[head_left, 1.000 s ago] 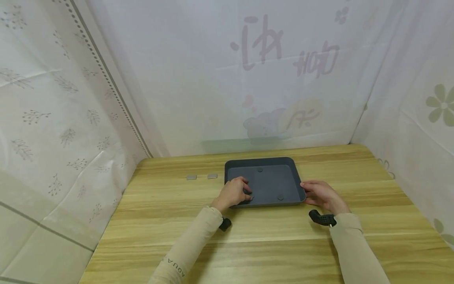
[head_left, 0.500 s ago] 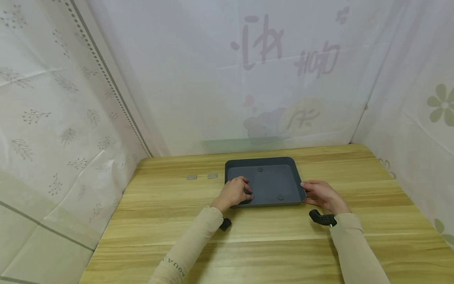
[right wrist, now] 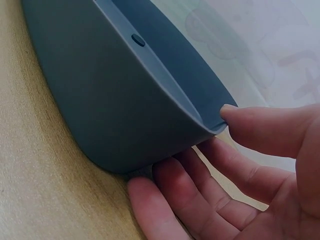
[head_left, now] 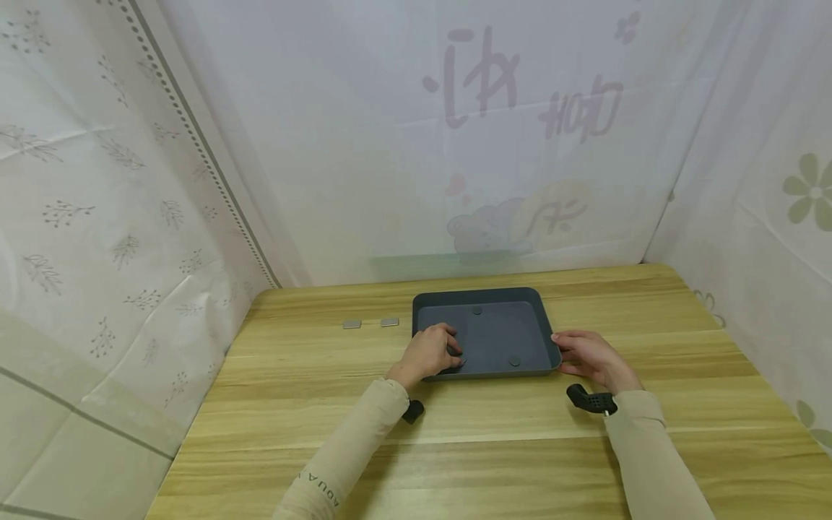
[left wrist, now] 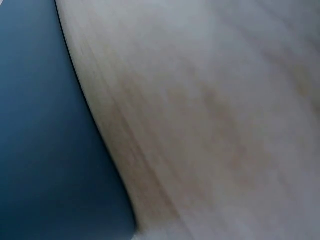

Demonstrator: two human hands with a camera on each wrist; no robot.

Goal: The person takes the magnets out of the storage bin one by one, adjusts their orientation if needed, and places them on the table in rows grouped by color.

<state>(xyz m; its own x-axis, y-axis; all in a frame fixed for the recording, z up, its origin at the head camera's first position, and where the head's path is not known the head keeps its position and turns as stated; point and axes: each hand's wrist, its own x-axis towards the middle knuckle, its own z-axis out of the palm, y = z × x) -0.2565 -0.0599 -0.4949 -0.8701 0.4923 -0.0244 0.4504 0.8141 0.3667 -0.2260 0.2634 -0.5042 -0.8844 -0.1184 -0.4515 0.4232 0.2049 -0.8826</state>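
Note:
A shallow dark grey rectangular tray (head_left: pixel 497 336) with rounded corners lies on the wooden table. Several small round discs sit inside, one (head_left: pixel 477 310) at the far side and another (head_left: pixel 514 360) near the front. My left hand (head_left: pixel 425 354) reaches over the tray's near left corner, fingers bent down towards its floor. Whether it pinches anything there is hidden. The left wrist view has only a blurred tray wall (left wrist: pixel 45 130) and table. At the near right corner my right hand (right wrist: pixel 260 170) grips the tray, its thumb (right wrist: pixel 265 127) on the rim and fingers against the outer wall.
Two small flat grey rectangular pieces (head_left: pixel 352 325) lie left of the tray. A black wrist mount (head_left: pixel 590 399) sits at my right wrist. Pale printed cloth (head_left: pixel 338 144) hangs behind the table and on both sides.

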